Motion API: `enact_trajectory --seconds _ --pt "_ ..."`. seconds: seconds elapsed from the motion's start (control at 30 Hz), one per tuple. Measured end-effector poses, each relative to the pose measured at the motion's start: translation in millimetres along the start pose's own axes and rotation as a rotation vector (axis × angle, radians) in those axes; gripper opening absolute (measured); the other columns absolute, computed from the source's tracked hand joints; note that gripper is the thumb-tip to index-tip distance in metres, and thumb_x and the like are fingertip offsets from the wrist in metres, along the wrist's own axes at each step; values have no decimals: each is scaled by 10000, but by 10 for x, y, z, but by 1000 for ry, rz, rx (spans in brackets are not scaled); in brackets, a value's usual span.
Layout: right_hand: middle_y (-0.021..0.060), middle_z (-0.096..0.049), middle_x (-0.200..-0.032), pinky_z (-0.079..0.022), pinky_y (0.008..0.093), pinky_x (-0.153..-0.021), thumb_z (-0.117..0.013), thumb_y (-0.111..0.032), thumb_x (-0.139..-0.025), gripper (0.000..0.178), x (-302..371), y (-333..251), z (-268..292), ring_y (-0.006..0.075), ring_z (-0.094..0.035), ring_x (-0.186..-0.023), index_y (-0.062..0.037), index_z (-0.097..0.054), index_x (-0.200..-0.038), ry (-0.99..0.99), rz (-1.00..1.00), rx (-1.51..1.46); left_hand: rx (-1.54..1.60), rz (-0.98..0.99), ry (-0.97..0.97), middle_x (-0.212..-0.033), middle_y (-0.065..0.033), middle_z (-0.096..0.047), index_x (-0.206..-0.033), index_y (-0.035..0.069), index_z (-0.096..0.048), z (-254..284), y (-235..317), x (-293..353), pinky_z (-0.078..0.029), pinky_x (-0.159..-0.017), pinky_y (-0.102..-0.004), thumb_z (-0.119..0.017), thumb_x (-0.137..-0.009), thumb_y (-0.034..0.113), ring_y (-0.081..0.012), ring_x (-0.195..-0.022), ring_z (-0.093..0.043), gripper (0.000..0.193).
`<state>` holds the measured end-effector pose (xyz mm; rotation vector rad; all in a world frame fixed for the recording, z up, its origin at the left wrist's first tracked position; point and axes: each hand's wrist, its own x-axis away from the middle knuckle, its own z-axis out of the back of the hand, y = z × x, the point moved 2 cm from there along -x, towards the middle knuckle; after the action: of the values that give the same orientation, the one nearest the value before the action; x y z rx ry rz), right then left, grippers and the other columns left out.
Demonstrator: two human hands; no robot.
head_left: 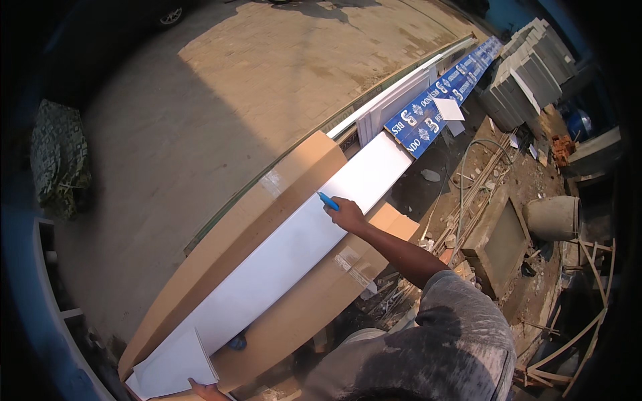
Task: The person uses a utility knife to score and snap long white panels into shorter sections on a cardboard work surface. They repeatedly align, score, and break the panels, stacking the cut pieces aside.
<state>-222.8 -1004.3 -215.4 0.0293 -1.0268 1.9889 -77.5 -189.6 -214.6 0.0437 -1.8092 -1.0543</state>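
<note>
A long white panel (281, 244) lies in an opened cardboard carton (267, 184), running from lower left to upper right. My right hand (346, 215) is closed around a slim blue utility knife (328, 200). Its tip rests at the panel's far edge, near the middle. At the lower left, short white panel pieces (175, 367) lie over the near end of the long panel. My left hand (206, 390) grips their edge; most of that hand is cut off by the lower rim.
A blue printed carton (435, 110) covers the panel's far end, with white offcuts (448, 109) on top. Grey slabs (528, 73) are stacked at upper right. Rubble, sticks, a hose (463, 174), a concrete trough (496, 240) and a bucket (552, 218) lie to the right. Paving (154, 154) stretches left.
</note>
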Motion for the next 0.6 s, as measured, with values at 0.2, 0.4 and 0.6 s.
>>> enact_trajectory --seconds 0.2,0.4,0.6 --pt "103 -756 -837 -547 373 -746 -713 -252 -1003 227 2000 -2301 -2336 197 -692 -733 -52 -781 -1088 -459 315 -264 128 -71 -78 -1456 -210 -604 -1485 -18 -504 188 252 63 -527 -1101 -604 -639 -1080 326 -409 -1314 -617 549" --pt "128 -729 -963 -573 372 -721 -689 -379 -1037 433 3250 -3737 -3872 235 -728 -919 -23 -677 -1284 -542 534 -120 445 135 -360 -1605 -204 -478 -1594 -23 -373 571 335 237 -428 -1206 -540 -512 -1129 368 -367 -1455 -506 623" --pt "54 -639 -771 -399 267 -399 -767 -335 -979 366 3642 -4230 -3985 114 -575 -527 -6 -678 -1114 -547 419 -79 523 231 -429 -1703 -106 -391 -1674 86 -298 922 892 608 -363 -1250 -532 -220 -1121 673 -307 -1551 -407 810"
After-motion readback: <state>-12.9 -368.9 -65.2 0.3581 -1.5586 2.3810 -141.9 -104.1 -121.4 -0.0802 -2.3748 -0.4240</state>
